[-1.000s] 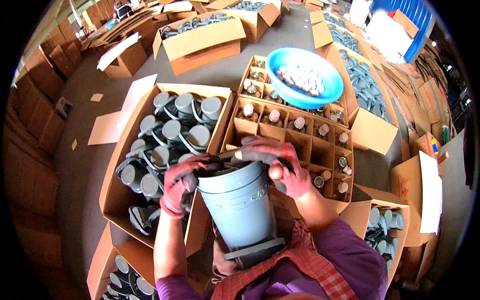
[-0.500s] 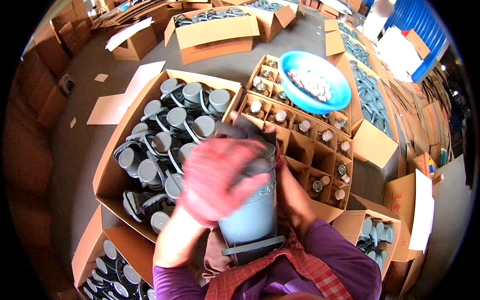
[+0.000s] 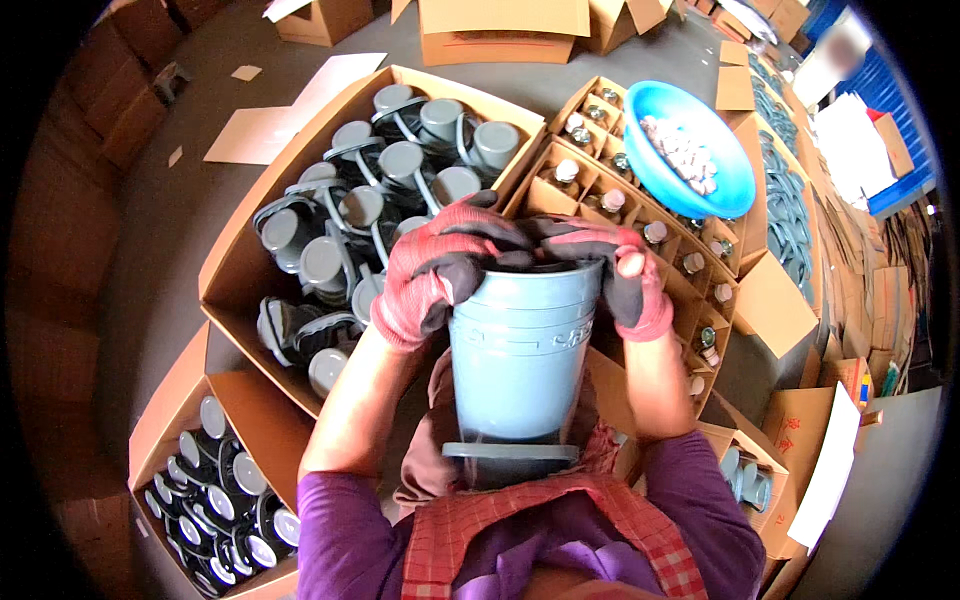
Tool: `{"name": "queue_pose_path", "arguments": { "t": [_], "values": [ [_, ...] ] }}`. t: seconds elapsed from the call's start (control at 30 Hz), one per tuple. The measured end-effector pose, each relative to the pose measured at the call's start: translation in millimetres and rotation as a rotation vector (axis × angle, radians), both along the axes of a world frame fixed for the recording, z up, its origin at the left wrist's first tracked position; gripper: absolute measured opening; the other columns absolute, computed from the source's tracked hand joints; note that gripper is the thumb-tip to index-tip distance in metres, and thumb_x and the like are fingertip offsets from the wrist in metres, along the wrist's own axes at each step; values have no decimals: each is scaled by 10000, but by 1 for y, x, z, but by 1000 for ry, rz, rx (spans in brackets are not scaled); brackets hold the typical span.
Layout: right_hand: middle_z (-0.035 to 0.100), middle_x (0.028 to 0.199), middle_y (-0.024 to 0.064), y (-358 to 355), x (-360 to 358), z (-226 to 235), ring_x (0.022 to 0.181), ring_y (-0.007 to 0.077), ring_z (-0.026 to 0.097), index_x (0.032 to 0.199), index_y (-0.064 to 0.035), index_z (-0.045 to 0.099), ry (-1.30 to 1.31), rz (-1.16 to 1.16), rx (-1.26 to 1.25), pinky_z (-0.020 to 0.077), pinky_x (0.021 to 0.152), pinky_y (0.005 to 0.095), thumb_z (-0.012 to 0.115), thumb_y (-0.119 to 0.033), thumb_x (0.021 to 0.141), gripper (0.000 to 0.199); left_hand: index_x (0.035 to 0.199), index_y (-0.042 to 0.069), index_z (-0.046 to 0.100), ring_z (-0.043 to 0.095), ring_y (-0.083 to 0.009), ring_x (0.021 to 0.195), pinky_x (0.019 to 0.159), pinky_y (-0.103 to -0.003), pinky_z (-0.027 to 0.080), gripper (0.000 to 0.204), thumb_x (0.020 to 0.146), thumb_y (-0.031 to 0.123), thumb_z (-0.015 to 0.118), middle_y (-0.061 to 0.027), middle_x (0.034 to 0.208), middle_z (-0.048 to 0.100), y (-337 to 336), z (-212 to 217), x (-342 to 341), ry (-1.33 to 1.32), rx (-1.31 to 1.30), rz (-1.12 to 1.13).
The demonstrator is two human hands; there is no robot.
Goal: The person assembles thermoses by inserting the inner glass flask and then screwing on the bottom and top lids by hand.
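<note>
In front of my body stands a blue-grey plastic container (image 3: 518,375) with ridged bands and raised lettering, tapering toward the bottom. Below it, close to my apron, is a flat grey disc-shaped piece (image 3: 510,452). My left hand (image 3: 440,265), in a red glove with dark fingers, curls over the left of the container's top rim. On the right of that rim, my right hand (image 3: 622,275) grips in a matching glove with a bare thumb tip. Both hands' fingers meet over the top, so what lies inside is hidden.
To the left, an open carton (image 3: 235,285) holds several grey-capped, handled containers. A divided carton (image 3: 570,150) with glass bottles is at right, bearing a blue basin (image 3: 738,195) of small pale pieces. Another carton (image 3: 165,415) of grey-topped containers is lower left. Loose cardboard (image 3: 245,135) lies on the floor.
My left hand moved up from the container's side to its top rim. My right hand came from behind it to the rim's right side. The view has shifted.
</note>
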State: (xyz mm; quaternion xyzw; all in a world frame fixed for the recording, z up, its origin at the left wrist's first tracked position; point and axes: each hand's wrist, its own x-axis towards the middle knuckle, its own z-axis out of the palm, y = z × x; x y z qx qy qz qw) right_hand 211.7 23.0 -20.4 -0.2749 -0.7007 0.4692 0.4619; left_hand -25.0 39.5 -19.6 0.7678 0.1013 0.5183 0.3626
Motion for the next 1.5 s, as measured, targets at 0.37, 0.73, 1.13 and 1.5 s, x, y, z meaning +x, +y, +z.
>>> {"name": "queue_pose_path", "arguments": {
  "t": [0.37,0.73,1.13,1.5],
  "values": [
    [621,971,151,10,-31,127,919,356,562,955,-22,636,-608,733,492,435,807,449,609,-268,775,306,1127,4,565,585,-190,958,839,-301,449,515,936,441,372,-135,1043,622,-72,-81,82,-561,-1205,-295],
    [593,710,149,-2,-27,123,651,263,580,745,-24,602,-1058,-11,78,456,631,341,647,-190,686,182,1111,91,604,635,-265,840,785,-336,477,406,871,401,500,-140,950,655,-115,-94,32,287,-875,475],
    [657,828,82,9,-80,139,754,147,617,777,-24,668,-859,462,-41,476,648,263,704,-109,546,249,1120,16,561,600,-250,942,804,-332,465,396,859,315,561,-162,1048,615,-95,-110,9,117,-524,298],
    [480,1294,158,-78,-36,-24,1244,324,403,1275,-65,465,-505,390,99,349,1000,410,765,-316,624,759,819,32,620,489,-57,670,600,-226,410,351,948,318,463,25,733,571,-149,-142,-53,-829,-1275,649]
  ]
}}
